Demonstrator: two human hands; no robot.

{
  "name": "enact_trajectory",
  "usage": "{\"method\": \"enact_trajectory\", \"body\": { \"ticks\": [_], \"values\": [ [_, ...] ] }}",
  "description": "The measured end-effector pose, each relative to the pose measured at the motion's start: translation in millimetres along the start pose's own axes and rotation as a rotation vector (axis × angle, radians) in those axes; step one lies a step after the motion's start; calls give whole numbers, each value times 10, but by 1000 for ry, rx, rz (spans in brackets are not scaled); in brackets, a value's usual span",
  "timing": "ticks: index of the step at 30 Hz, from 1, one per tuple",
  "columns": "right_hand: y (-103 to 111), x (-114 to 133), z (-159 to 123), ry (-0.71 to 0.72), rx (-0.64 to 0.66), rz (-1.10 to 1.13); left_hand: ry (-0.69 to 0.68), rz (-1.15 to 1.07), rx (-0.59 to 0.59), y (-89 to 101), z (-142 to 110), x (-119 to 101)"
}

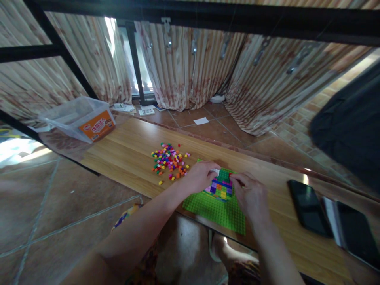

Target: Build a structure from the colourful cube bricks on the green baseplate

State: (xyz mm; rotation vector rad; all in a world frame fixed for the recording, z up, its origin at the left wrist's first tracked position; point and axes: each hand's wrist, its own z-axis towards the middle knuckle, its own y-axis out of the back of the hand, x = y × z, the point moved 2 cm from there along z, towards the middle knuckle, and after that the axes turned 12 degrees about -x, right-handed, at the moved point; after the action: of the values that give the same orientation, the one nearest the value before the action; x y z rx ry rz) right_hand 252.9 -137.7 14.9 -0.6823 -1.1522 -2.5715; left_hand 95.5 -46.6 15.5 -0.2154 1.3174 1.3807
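Observation:
A bright green studded baseplate [219,215] lies on the wooden table, with a patch of colourful toy bricks [221,188] pressed on its upper part. My left hand [202,176] rests over the plate's upper left corner, fingers curled in beside a white brick [216,171]; whether it grips anything is hidden. From the right, my right hand [252,196] reaches in with thumb and finger pinched at a small red brick [230,174] along the patch's upper right edge. Left of the plate, a loose heap of small bricks [170,160] in many colours is spread out.
A clear plastic box [80,114] with an orange label stands at the table's far left end. Toward the right lie a black phone [310,208] and another dark device [358,231]. Curtains [190,67] hang beyond the table, and papers [201,120] lie on the tiled floor.

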Motion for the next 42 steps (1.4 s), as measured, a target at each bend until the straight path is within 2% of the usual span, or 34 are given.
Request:
{"method": "enact_trajectory", "body": {
  "ticks": [4,9,12,15,19,22,26,28,32,37,42],
  "values": [
    [-11,-11,-21,-10,-6,28,-2,25,-11,-4,-14,-9],
    [48,-51,-62,-151,-116,128,-5,26,-50,90,-27,3],
    [132,-86,-55,-257,-240,105,30,44,-141,282,5,112],
    [169,-113,-47,-325,-282,128,100,118,-221,563,44,313],
    [129,-95,-44,-282,-220,175,210,272,-189,925,9,572],
    [76,-53,-37,-200,-70,226,230,338,-78,1068,-79,663],
    [2,-23,-68,-113,218,169,217,397,44,1089,-172,699],
    [-32,-32,-99,-79,299,129,208,442,77,1078,-187,706],
    [-89,-66,-137,-56,347,109,217,545,92,1043,-182,680],
    [-117,-75,-132,-65,364,137,119,663,146,863,-176,584],
    [-126,-89,-131,-63,378,164,153,725,116,756,-166,603]
  ]
}}
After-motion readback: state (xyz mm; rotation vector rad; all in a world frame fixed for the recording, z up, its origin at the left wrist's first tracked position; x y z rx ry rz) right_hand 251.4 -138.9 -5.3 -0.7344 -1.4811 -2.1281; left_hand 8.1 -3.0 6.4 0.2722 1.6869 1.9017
